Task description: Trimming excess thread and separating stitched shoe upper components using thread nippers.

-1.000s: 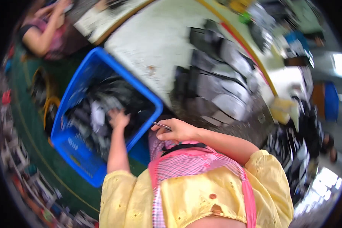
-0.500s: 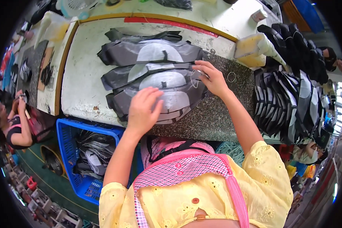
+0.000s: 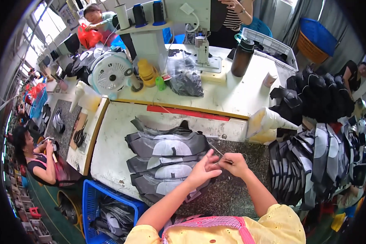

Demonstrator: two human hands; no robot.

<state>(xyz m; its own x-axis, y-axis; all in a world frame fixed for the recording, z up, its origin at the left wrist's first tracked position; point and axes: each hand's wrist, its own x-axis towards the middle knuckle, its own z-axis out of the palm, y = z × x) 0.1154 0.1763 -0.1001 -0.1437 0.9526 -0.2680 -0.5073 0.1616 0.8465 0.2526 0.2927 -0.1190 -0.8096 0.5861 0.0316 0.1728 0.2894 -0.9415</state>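
Note:
A stack of grey-and-black fabric pieces with pale half-round patches (image 3: 168,145) lies in overlapping rows on the worktable. Just past its right end, my right hand (image 3: 234,164) is closed in a pinch on a thin, pale rubber band (image 3: 216,149). Part of the band stretches toward the stack's upper right corner; whether it loops around any pieces I cannot make out. My left hand (image 3: 203,170) is over the right end of the stack, fingers apart, its fingertips close to the band and to my right hand.
More cut pieces (image 3: 299,158) stand piled at the right, beside a yellowish plastic container (image 3: 261,126). A blue basket (image 3: 85,207) of pieces sits below left. Beyond are a fan (image 3: 112,75), a dark bottle (image 3: 242,57), a sewing machine (image 3: 203,53) and several people.
The view has tilted up, showing the far table. My left hand has moved off the stack's middle to its right end, near my right hand, which now pinches the band.

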